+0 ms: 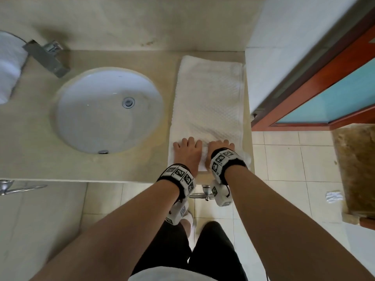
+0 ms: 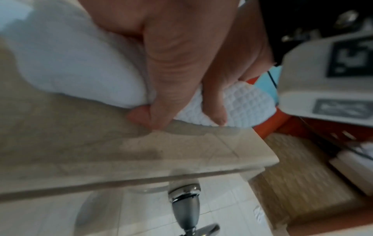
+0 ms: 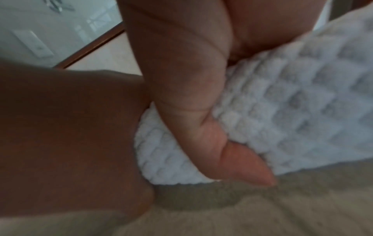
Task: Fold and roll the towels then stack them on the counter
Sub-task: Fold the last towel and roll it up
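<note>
A white waffle-weave towel [image 1: 209, 98] lies folded in a long strip on the beige counter [image 1: 121, 165], right of the sink. Its near end is turned up into a small roll. My left hand [image 1: 187, 151] and right hand [image 1: 220, 148] sit side by side on that roll, fingers over the top. In the left wrist view the left thumb [image 2: 161, 79] tucks under the towel roll [image 2: 70, 63]. In the right wrist view the right thumb [image 3: 191, 95] presses into the towel [image 3: 292, 111] from the near side. Both hands grip the rolled end.
An oval white sink [image 1: 97, 110] and a metal faucet [image 1: 46, 55] take up the counter's left part. A white bundle [image 1: 8, 63] shows at the far left edge. A white wall [image 1: 284, 47] borders the towel's right side. The counter's front edge [image 2: 141, 177] runs just behind my wrists.
</note>
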A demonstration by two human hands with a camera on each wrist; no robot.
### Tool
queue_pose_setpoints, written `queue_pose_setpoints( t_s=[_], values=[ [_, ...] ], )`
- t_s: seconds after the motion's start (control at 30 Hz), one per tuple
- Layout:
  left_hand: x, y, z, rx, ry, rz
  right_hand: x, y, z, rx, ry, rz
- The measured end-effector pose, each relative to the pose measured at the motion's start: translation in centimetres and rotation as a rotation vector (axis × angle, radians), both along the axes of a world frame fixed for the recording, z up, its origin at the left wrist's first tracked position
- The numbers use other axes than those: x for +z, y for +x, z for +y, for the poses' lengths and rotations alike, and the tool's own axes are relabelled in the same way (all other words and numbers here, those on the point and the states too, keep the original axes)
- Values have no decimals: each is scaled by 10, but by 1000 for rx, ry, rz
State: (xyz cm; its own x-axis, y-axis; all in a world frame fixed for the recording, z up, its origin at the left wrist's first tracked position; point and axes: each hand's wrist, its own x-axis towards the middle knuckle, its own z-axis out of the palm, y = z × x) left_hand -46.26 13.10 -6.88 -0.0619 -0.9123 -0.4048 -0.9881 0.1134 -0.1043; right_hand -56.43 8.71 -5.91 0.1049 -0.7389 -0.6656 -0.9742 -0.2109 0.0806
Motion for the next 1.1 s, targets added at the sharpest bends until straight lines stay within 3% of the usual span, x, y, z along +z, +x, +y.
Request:
queue_pose_setpoints(
  t_s=[0.13,0.3,0.43,0.53,0.63,0.73,0.9,1.1],
  values=[
    [-1,-2,-18,68,132,60,1,6,12,-54,-185,41],
    [8,4,-36,101,253,122,-8,-5,34,-35,-527,-57],
    [10,5,-41,79,276,99,-10,-5,14,-74,-296,-57],
    [12,-2,-34,25,119,-47,-11,-6,-9,-73,-154,-34],
    [6,-3,-29,35,8,-47,-8,-4,-24,-70,-46,-11],
    [4,-3,-36,107,53,-3,-8,-4,-18,-85,-125,-36],
    [9,1,-57,151,225,83,-11,-6,11,-66,-450,-150],
    [13,7,-69,99,286,59,-13,-9,-15,-103,-254,-150]
  ],
)
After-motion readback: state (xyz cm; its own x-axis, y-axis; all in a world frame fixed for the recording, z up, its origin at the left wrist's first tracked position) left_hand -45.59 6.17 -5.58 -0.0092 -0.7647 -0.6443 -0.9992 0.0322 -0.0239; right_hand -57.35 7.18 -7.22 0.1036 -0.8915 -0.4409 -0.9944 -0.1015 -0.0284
